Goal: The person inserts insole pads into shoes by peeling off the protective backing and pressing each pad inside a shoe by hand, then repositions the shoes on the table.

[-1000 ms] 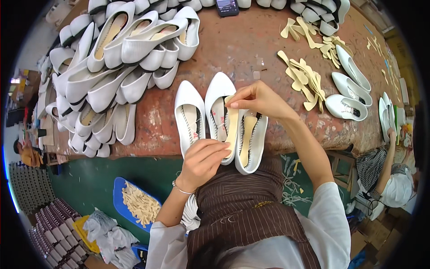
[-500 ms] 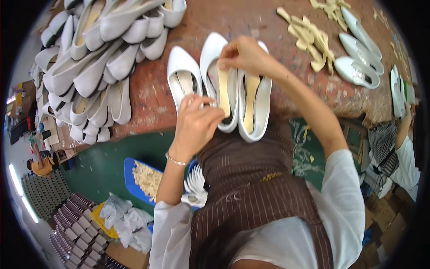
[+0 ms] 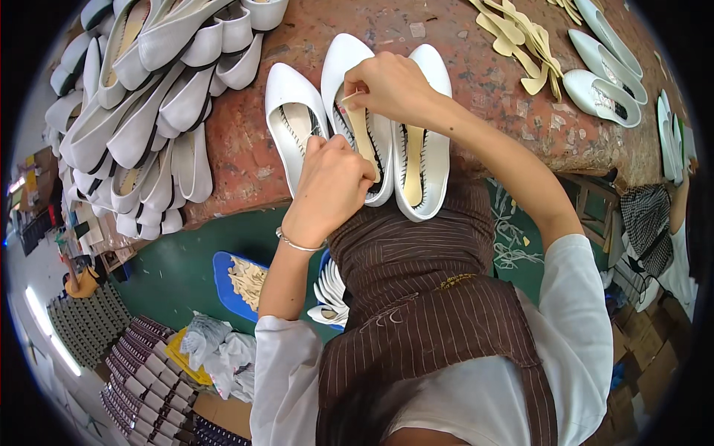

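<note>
The pale insole's (image 3: 363, 137) front end has swung left from the middle white shoe's (image 3: 348, 56) right rim, and the strip now lines up within its opening. The right hand (image 3: 390, 85) pinches that end; the left hand (image 3: 327, 182) curls at the heel end, whether gripping I can't tell. The 3 shoes still stand side by side.

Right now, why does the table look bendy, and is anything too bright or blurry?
Head view: the fisheye lens bends the worktable along its near edge; head view: the tube light glares white; head view: left hand and right hand look fairly crisp.
</note>
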A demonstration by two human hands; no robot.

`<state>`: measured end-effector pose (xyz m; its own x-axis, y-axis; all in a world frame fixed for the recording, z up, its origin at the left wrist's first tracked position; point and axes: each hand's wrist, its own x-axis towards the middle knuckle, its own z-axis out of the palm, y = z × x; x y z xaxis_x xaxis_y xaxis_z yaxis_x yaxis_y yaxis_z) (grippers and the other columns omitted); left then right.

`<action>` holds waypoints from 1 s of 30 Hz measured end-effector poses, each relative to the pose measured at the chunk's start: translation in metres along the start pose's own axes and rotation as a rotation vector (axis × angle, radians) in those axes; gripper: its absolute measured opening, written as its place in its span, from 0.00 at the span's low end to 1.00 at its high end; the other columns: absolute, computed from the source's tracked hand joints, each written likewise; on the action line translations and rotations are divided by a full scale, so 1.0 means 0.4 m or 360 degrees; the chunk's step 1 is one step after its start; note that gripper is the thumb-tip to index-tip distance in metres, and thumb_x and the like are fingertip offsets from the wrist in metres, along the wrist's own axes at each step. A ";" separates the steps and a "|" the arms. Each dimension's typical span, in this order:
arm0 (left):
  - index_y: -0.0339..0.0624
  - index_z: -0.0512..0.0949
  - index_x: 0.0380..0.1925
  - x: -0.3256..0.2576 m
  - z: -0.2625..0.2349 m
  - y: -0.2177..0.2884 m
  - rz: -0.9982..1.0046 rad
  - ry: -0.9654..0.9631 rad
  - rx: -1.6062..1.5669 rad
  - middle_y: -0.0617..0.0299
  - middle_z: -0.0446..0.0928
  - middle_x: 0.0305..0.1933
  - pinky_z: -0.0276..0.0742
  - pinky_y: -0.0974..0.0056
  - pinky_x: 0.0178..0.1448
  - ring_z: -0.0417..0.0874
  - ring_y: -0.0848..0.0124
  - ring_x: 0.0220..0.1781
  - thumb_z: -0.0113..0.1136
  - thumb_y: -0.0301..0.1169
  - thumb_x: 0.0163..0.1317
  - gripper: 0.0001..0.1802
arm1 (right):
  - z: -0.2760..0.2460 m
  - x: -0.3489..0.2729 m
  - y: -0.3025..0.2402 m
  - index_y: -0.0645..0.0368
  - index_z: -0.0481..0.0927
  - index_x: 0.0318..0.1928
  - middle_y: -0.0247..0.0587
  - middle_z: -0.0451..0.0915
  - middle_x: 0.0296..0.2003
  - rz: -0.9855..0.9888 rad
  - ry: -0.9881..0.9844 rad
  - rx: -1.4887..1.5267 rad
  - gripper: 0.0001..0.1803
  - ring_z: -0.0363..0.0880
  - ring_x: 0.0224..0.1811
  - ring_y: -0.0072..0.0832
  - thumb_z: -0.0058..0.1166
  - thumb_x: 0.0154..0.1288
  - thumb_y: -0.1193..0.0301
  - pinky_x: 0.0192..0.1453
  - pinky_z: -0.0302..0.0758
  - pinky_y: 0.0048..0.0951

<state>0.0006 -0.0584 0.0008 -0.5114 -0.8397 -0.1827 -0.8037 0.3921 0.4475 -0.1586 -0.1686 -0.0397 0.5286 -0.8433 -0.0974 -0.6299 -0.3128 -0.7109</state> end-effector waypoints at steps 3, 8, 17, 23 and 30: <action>0.44 0.88 0.19 0.008 0.012 0.007 0.0031 0.0038 0.0016 0.60 0.82 0.23 0.62 0.58 0.48 0.77 0.63 0.39 0.64 0.23 0.46 0.05 | 0.010 -0.001 0.002 0.56 0.89 0.34 0.44 0.86 0.27 -0.0069 0.0016 -0.0047 0.09 0.86 0.32 0.41 0.65 0.51 0.70 0.39 0.80 0.40; 0.43 0.88 0.19 0.014 0.026 0.003 0.0044 0.0026 0.0051 0.58 0.81 0.22 0.62 0.59 0.48 0.77 0.63 0.40 0.64 0.22 0.45 0.06 | 0.027 0.002 0.011 0.53 0.88 0.33 0.40 0.86 0.26 -0.0126 0.0083 -0.0143 0.06 0.85 0.30 0.37 0.66 0.54 0.67 0.35 0.78 0.38; 0.42 0.87 0.21 0.012 0.022 0.004 -0.0021 -0.0166 0.0170 0.59 0.83 0.26 0.63 0.58 0.51 0.77 0.63 0.44 0.66 0.25 0.47 0.03 | 0.072 0.006 0.021 0.55 0.87 0.33 0.39 0.86 0.31 -0.0248 0.0199 -0.0290 0.06 0.85 0.34 0.39 0.64 0.54 0.70 0.37 0.80 0.41; 0.37 0.85 0.19 -0.004 0.019 0.010 0.0037 -0.0079 0.0059 0.53 0.82 0.27 0.63 0.56 0.51 0.77 0.60 0.43 0.65 0.28 0.51 0.07 | 0.066 -0.005 0.020 0.56 0.85 0.34 0.39 0.83 0.37 -0.0292 0.0278 -0.0395 0.07 0.84 0.34 0.42 0.65 0.54 0.69 0.37 0.80 0.41; 0.39 0.85 0.23 0.005 0.016 0.024 0.0060 -0.0086 0.0096 0.61 0.84 0.33 0.64 0.57 0.54 0.77 0.61 0.46 0.62 0.26 0.53 0.06 | 0.102 -0.023 0.027 0.56 0.85 0.30 0.40 0.80 0.38 -0.0447 0.0445 -0.0680 0.07 0.83 0.38 0.38 0.61 0.50 0.68 0.37 0.80 0.40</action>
<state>-0.0099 -0.0538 -0.0009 -0.5562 -0.8029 -0.2144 -0.7995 0.4466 0.4017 -0.1472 -0.1466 -0.0750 0.5748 -0.7676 0.2835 -0.6917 -0.6409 -0.3329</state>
